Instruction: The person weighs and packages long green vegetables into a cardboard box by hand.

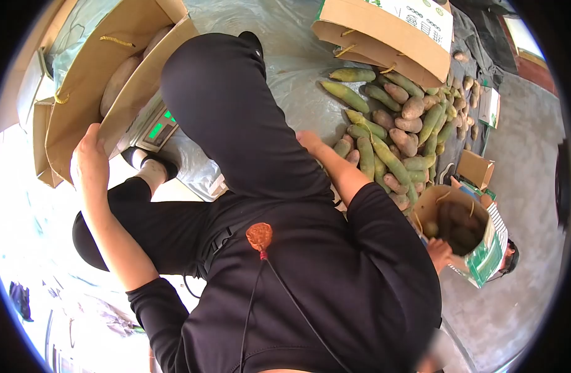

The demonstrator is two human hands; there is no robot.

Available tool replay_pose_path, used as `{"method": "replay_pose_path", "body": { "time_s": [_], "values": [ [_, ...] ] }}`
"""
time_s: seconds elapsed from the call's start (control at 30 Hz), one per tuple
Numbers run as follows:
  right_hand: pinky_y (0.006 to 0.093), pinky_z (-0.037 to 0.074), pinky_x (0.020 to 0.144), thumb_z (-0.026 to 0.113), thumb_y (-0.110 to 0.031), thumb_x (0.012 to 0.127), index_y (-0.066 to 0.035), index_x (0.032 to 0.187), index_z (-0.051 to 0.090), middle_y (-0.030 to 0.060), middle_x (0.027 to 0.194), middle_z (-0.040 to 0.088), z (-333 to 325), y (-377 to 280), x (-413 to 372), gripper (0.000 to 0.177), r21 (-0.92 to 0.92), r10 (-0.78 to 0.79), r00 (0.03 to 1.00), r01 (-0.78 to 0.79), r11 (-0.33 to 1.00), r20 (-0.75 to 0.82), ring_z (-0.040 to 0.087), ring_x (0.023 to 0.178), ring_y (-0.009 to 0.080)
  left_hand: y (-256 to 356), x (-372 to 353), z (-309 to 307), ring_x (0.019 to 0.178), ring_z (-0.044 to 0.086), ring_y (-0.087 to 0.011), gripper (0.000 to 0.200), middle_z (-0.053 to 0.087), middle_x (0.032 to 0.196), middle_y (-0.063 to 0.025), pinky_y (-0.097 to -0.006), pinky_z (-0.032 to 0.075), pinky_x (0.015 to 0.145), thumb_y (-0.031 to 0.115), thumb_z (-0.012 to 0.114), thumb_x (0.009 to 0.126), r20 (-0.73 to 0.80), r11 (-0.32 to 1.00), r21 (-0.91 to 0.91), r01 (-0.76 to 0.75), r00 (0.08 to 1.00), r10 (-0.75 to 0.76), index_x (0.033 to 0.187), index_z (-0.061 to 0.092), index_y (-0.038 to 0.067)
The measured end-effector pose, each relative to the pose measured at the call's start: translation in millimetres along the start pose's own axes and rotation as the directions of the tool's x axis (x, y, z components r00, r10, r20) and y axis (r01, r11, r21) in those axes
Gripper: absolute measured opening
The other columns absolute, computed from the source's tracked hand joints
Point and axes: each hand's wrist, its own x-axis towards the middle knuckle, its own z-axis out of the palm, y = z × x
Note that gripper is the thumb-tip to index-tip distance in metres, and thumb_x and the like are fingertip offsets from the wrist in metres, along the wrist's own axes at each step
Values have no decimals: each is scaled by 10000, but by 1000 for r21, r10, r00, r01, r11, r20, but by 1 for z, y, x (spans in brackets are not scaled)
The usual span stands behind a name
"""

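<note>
Just the one head cam, fisheye-round, looking steeply down, really close over the wearer's chest (335,298) and legs (229,118).

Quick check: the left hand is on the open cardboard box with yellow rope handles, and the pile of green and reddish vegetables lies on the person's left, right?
One slip: the pile lies on the person's right, as the head view shows. The left hand is on the cardboard box.
</note>
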Motion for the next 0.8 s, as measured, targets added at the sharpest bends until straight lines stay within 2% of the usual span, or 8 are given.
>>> {"method": "replay_pose_path", "body": {
  "time_s": [0.1,0.17,0.27,0.4,0.47,0.6,0.7,0.8],
  "values": [
    [445,485,816,612,-384,787,-58,938,660,206,989,654,5,-27,-2,363,-134,-61,984,84,987,167,611,956,377,-1,1,0,901,595,-389,232,625,911,-212,-448,454,753,36,489,868,9,1000,8,-3,1000,3,1081,575,59],
    [454,487,809,542,-418,824,-50,944,660,212,994,649,8,-31,1,404,90,-121,991,115,989,64,613,944,389,2,-1,-2,909,595,-386,231,625,917,-211,-446,454,757,37,491,869,16,1000,16,-3,1000,2,1084,573,59],
    [453,487,810,561,-367,827,-57,962,656,206,993,653,6,-30,10,351,189,-124,992,129,973,-36,616,940,385,2,-1,-3,921,597,-382,231,628,927,-208,-447,455,764,38,498,869,22,1000,20,-4,1000,3,1087,570,61],
    [451,486,821,591,-289,823,-63,986,646,198,986,659,-28,-58,1,284,151,-144,981,164,975,-132,619,949,368,4,-1,-5,936,599,-381,244,635,946,-203,-449,462,772,33,512,864,38,999,33,12,999,-13,1098,572,68],
    [444,485,834,645,-234,791,-74,1015,634,178,988,668,-44,-73,0,275,62,-38,990,47,997,-138,623,956,350,4,-2,-4,940,600,-381,253,636,951,-203,-449,464,775,28,513,861,27,999,32,10,1000,-11,1103,572,70],
    [432,482,852,668,-216,776,-78,1035,631,163,1002,669,-63,-84,-2,295,77,-40,995,47,996,-96,621,973,339,2,-3,-3,943,602,-381,276,636,954,-208,-446,468,781,11,518,849,-3,1000,31,0,1000,0,1112,575,73],
    [417,476,871,673,-205,770,-86,1053,629,149,1036,663,-66,-78,-3,310,122,-55,977,81,989,-205,607,1014,331,1,-3,-2,939,603,-380,282,635,947,-212,-448,467,778,2,521,842,-1,1000,16,13,1000,-13,1109,578,74],
    [402,471,889,669,-228,772,-94,1075,624,143,1060,656,-77,-66,-13,334,112,32,976,-8,994,-214,596,1041,326,1,-2,-2,931,602,-385,270,632,938,-215,-452,465,769,1,519,842,5,1000,2,6,1000,-6,1096,579,70]
  ]
}}
